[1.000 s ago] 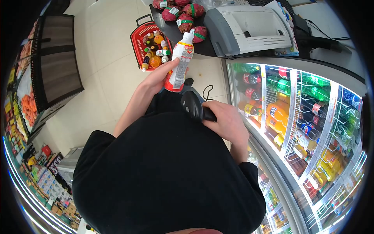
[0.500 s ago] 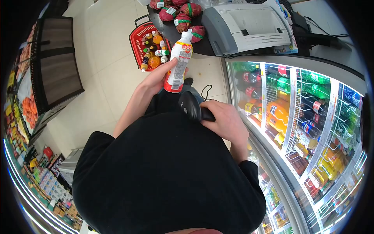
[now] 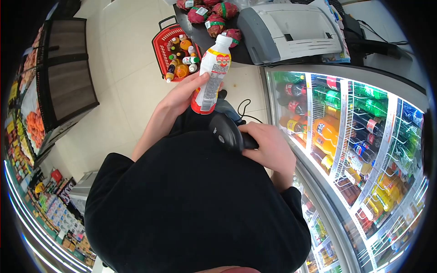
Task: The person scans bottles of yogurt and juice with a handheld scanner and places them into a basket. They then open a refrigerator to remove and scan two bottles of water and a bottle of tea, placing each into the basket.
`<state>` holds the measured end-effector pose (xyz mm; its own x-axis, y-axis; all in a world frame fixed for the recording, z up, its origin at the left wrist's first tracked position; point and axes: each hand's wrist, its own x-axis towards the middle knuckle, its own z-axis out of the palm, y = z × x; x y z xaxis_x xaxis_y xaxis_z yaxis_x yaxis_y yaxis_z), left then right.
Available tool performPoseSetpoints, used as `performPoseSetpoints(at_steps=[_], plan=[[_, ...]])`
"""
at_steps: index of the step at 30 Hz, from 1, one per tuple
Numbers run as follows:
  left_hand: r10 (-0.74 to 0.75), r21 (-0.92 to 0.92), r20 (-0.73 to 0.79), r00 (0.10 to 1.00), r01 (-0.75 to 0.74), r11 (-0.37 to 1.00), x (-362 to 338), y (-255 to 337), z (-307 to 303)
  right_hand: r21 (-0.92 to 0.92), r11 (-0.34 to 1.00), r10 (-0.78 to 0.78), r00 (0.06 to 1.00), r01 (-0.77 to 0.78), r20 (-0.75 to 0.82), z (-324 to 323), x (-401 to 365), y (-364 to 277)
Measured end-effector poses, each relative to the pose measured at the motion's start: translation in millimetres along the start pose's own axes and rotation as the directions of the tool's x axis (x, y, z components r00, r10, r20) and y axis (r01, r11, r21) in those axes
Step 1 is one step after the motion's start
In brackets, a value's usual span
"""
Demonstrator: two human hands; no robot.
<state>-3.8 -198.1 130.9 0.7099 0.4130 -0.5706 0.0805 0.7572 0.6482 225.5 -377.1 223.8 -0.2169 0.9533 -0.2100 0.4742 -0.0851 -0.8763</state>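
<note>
Held btl (image 3: 213, 75): barcode (image 3: 206, 105) on label (image 3: 218, 63), print too sm. to read; Pepsi logo (image 3: 360, 148) on fridge btl (image 3: 367, 154).

From here, the basket (image 3: 159, 58) of bottles (image 3: 181, 69) stands on the floor (image 3: 123, 109), left of the surface (image 3: 191, 27). Fruit (image 3: 215, 25) lies on that, left of the printer (image 3: 296, 34). Right of the person (image 3: 195, 200) is the fridge (image 3: 341, 132), more bottles (image 3: 325, 134) on its shelves; far left, perhaps a produce stand (image 3: 34, 118).
</note>
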Motion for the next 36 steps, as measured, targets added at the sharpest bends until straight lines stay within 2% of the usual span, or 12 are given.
performPoseSetpoints(at_steps=[3,9,30,36], plan=[[0.066,0.051,0.058,0.996,-0.069,0.996,-12.2,9.9,13.2,-0.021,1.000,-0.010,0.998,0.011,0.063,-14.9,-6.7,-11.7],[0.110,0.010,0.107,0.988,-0.112,0.994,-27.9,25.9,33.1,-0.020,0.995,-0.094,0.994,0.095,0.057,-28.4,-17.3,-14.7],[0.081,0.033,0.080,0.994,-0.083,0.996,-38.4,34.7,36.0,-0.002,0.992,-0.124,0.992,0.124,0.020,-29.7,-18.9,-18.9],[0.105,0.027,0.138,0.985,-0.110,0.994,-34.8,31.6,31.8,-0.001,0.991,-0.132,0.991,0.132,0.018,-31.2,-17.9,-20.5]])
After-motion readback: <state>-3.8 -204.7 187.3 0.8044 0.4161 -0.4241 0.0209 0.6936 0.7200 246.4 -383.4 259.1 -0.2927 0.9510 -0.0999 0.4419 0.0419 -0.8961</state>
